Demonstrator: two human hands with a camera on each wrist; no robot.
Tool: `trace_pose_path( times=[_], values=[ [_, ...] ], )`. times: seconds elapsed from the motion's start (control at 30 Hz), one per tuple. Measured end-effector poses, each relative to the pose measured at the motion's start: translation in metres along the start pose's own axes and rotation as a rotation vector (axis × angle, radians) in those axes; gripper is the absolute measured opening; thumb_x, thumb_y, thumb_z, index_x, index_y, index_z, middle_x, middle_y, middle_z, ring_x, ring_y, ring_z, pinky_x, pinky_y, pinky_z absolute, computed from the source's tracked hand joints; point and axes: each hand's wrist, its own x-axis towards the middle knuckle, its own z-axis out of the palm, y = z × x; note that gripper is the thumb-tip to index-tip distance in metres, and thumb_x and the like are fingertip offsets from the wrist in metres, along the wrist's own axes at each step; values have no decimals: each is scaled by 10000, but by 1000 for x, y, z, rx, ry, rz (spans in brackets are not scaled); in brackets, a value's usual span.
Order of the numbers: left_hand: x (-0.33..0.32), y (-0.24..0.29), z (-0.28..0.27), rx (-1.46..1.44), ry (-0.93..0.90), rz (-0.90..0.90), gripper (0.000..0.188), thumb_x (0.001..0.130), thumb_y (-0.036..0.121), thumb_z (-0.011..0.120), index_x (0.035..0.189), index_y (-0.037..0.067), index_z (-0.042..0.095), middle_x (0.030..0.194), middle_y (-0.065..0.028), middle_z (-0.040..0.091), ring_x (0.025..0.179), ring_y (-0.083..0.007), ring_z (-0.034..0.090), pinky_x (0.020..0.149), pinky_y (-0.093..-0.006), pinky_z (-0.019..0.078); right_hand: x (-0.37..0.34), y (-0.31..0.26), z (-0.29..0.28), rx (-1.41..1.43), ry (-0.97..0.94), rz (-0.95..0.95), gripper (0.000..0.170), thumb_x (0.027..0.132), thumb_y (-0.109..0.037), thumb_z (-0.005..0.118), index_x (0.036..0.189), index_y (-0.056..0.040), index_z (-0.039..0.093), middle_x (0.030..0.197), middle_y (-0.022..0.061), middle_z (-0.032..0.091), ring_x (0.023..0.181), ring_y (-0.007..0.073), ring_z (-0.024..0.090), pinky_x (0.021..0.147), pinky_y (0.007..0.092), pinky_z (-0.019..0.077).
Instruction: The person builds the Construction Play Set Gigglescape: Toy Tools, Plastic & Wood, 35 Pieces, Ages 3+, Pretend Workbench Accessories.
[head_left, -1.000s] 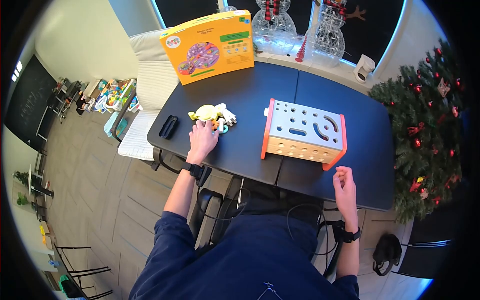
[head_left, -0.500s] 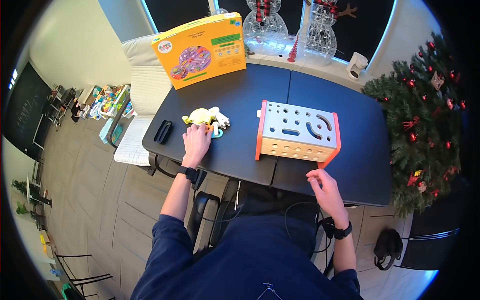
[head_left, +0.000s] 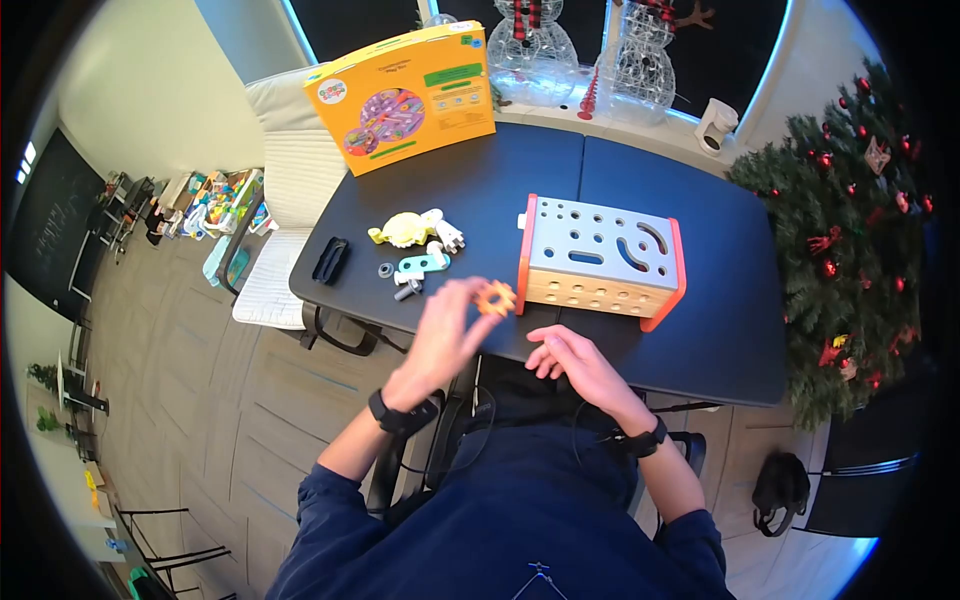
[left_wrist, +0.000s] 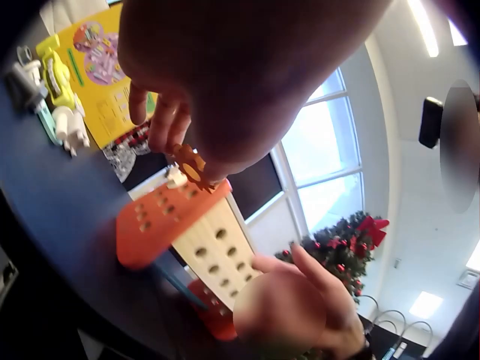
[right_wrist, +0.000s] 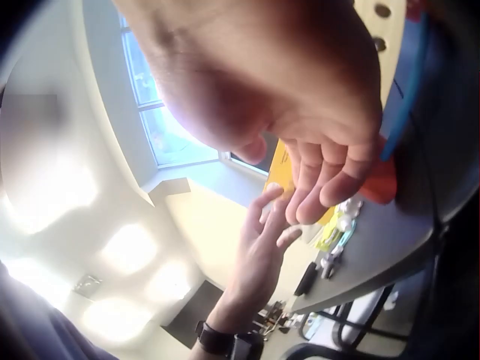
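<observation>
My left hand [head_left: 445,335] pinches an orange gear-shaped piece [head_left: 495,298] between thumb and fingers, above the table's front edge. That orange piece [left_wrist: 193,166] also shows at the fingertips in the left wrist view. Beside it, my right hand [head_left: 580,368] has relaxed, slightly bent fingers and holds nothing. Just behind the hands stands a wooden block bench [head_left: 605,243] with a grey holed top and red ends. Left of it lie a teal strip [head_left: 424,262], a grey bolt [head_left: 408,290], a grey nut [head_left: 386,270], a yellow-green piece [head_left: 404,230] and a white piece [head_left: 449,236].
A yellow box [head_left: 400,98] stands at the table's back left. Near the left edge sits a black case [head_left: 331,261]. A white chair [head_left: 290,180] is left of the table [head_left: 725,350], and a decorated tree [head_left: 850,250] stands at the right.
My left hand has lifted the orange piece from the small pieces and moved right and toward the body. My right hand has moved left, closer to it. The teal strip and bolt are uncovered.
</observation>
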Motion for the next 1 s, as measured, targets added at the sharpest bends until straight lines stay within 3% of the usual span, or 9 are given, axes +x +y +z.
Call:
trace_pose_path(
  times=[0.13, 0.23, 0.3, 0.37, 0.47, 0.53, 0.7, 0.9, 1.0],
  values=[
    [-17, 35, 4, 71, -61, 128, 508, 954, 223, 813, 1389, 58, 611, 1294, -122, 675, 1175, -325, 646, 1003, -464, 476, 21, 8, 27, 200, 1, 86, 388, 1201, -374, 458, 1293, -36, 626, 1051, 64, 750, 861, 94, 691, 731, 257, 528],
    [-22, 37, -4, 62, -84, 95, 484, 956, 158, 800, 1383, 47, 599, 1275, -146, 690, 1202, -358, 650, 1029, -475, 498, 26, 14, 38, 228, 69, 69, 393, 1196, -381, 476, 1283, -32, 632, 1041, 69, 761, 785, 85, 680, 707, 228, 513],
    [-15, 16, -16, 45, -92, 86, 427, 985, 136, 758, 1372, 46, 602, 1271, -143, 693, 1211, -364, 655, 1033, -472, 509, 26, 14, 32, 182, 70, 64, 387, 1195, -374, 481, 1266, -26, 634, 999, 69, 758, 779, 86, 679, 710, 232, 517],
    [-4, -20, -29, 101, -31, 21, 310, 1007, 63, 658, 1316, 53, 636, 1177, -164, 689, 1107, -390, 672, 962, -481, 540, 23, 13, 23, 160, 81, 83, 369, 1193, -359, 489, 1232, -22, 635, 929, 69, 752, 760, 86, 675, 707, 234, 519],
    [3, -82, -50, 301, -5, -122, 341, 949, -30, 581, 1258, 60, 694, 1199, -175, 692, 1105, -419, 665, 971, -500, 559, 15, 8, 15, 148, 80, 73, 358, 1192, -348, 495, 1225, -20, 634, 923, 76, 752, 757, 85, 673, 702, 234, 518],
    [-4, -132, -52, 350, -82, -213, 274, 1002, 36, 629, 1264, 72, 698, 1239, -165, 675, 1164, -405, 642, 1004, -504, 537, 12, 6, 13, 165, 89, 82, 343, 1196, -339, 482, 1228, -29, 625, 933, 72, 737, 759, 83, 660, 710, 232, 523],
    [-12, -159, -50, 356, -120, -300, 237, 971, 84, 709, 1207, 67, 710, 1209, -158, 700, 1111, -403, 661, 963, -512, 557, 6, 4, 13, 165, 50, 117, 350, 1203, -336, 460, 1293, -38, 619, 945, 56, 718, 747, 70, 624, 707, 226, 513],
    [-11, -161, -52, 396, -76, -281, 226, 978, 114, 728, 1196, 57, 713, 1114, -163, 739, 1085, -400, 674, 944, -505, 553, 3, 19, 9, 214, 22, 107, 305, 1211, -275, 399, 1332, -67, 586, 1008, 67, 714, 776, 77, 630, 720, 241, 515],
    [0, -132, -60, 370, -1, -236, 236, 984, 135, 745, 1184, 15, 715, 1090, -191, 740, 1006, -381, 692, 896, -492, 559, 2, 15, 6, 95, 48, 87, 292, 1208, -241, 380, 1363, -60, 548, 1020, 71, 715, 783, 94, 649, 732, 263, 529]
  ],
)
